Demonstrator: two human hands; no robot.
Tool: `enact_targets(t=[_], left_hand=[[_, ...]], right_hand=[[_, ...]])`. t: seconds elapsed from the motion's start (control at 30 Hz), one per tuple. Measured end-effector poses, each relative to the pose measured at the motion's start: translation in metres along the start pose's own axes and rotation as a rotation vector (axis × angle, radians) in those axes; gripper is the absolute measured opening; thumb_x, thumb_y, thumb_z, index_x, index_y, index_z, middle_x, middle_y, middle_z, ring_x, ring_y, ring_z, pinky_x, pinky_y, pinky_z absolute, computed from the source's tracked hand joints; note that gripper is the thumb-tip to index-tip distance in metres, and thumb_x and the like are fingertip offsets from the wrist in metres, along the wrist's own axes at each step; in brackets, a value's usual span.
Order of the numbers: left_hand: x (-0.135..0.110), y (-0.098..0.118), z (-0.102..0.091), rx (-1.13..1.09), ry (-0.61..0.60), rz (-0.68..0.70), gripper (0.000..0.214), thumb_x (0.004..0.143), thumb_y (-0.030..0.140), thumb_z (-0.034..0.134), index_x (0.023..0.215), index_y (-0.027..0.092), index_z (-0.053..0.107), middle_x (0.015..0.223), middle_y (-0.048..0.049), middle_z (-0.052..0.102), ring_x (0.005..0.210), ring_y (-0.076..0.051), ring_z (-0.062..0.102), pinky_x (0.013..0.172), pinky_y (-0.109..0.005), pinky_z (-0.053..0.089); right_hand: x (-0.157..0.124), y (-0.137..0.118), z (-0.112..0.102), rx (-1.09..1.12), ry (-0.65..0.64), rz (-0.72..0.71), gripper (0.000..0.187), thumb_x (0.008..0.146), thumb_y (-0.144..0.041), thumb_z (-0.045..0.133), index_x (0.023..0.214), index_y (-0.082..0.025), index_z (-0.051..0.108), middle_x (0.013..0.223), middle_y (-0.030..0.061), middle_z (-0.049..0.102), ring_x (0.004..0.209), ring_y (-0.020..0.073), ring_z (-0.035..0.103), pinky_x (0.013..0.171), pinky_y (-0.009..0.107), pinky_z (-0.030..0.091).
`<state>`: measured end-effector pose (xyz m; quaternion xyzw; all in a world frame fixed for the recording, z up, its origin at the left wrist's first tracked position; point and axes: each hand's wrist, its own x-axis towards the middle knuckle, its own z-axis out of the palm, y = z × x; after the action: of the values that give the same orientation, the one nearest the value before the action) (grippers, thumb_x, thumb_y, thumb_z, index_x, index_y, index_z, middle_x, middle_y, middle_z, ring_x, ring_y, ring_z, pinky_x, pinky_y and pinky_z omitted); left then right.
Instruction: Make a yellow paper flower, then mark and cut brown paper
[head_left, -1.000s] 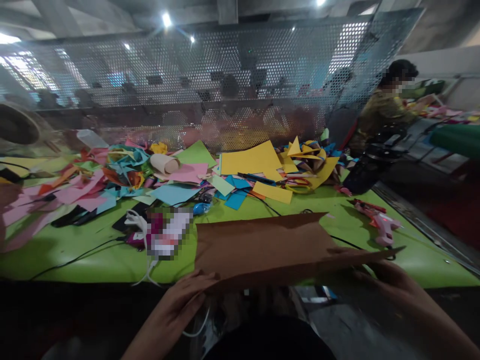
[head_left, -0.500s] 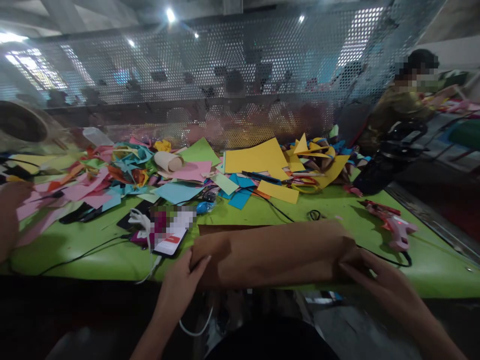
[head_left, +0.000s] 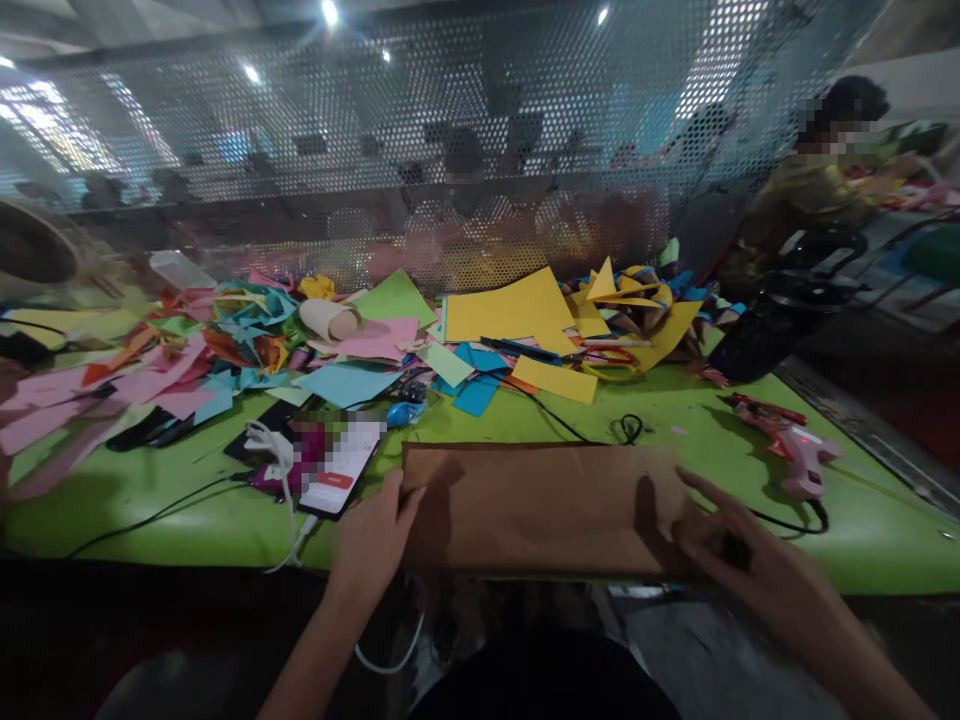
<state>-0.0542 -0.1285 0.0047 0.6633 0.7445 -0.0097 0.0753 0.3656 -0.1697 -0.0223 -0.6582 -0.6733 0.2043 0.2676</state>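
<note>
A wide piece of brown paper [head_left: 525, 510], folded over or layered along its top edge, lies at the front edge of the green table. My left hand [head_left: 375, 530] grips its left end, the thumb on top near the corner. At the right end, my right hand [head_left: 731, 545] is curled with thumb and fingers around the paper's edge, index finger along the upper corner. A phone [head_left: 345, 472] with a lit screen lies just left of the paper. To the right rests a pink hot glue gun [head_left: 806, 455] with its cord.
Coloured paper scraps [head_left: 187, 365] heap along the back of the green table [head_left: 697, 410], with yellow sheets [head_left: 510, 310], scissors [head_left: 611, 360] and a cutter [head_left: 525, 350]. White cables [head_left: 277, 450] run by the phone. A perforated metal screen [head_left: 450, 130] stands behind; a person [head_left: 810, 190] sits at right.
The brown paper has flattened from a bulging, raised fold down onto the table. My right hand's index finger has stretched up along its edge. A hand at the far left has mostly left view.
</note>
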Motion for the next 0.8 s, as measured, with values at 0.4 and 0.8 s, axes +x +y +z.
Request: enact_targets(t=[0.4, 0.8], left_hand=[[0.008, 0.010, -0.008, 0.136, -0.066, -0.052, 0.033, 0.102, 0.039, 0.033, 0.117, 0.018, 0.052, 0.095, -0.0118, 0.076, 0.089, -0.030, 0.072, 0.069, -0.033, 0.048], [0.008, 0.010, -0.006, 0.045, 0.028, -0.056, 0.043, 0.100, 0.037, 0.037, 0.136, 0.015, 0.042, 0.099, -0.0129, 0.075, 0.089, -0.029, 0.072, 0.074, -0.035, 0.051]], right_hand=[[-0.005, 0.000, -0.003, 0.009, 0.005, -0.058, 0.045, 0.086, -0.045, 0.058, 0.125, -0.023, 0.066, 0.119, 0.0081, 0.073, 0.104, 0.0292, 0.071, 0.087, 0.038, 0.059], [-0.002, -0.011, -0.003, -0.010, 0.026, -0.104, 0.046, 0.089, -0.048, 0.055, 0.125, -0.021, 0.065, 0.122, 0.0116, 0.071, 0.108, 0.0304, 0.069, 0.085, 0.041, 0.058]])
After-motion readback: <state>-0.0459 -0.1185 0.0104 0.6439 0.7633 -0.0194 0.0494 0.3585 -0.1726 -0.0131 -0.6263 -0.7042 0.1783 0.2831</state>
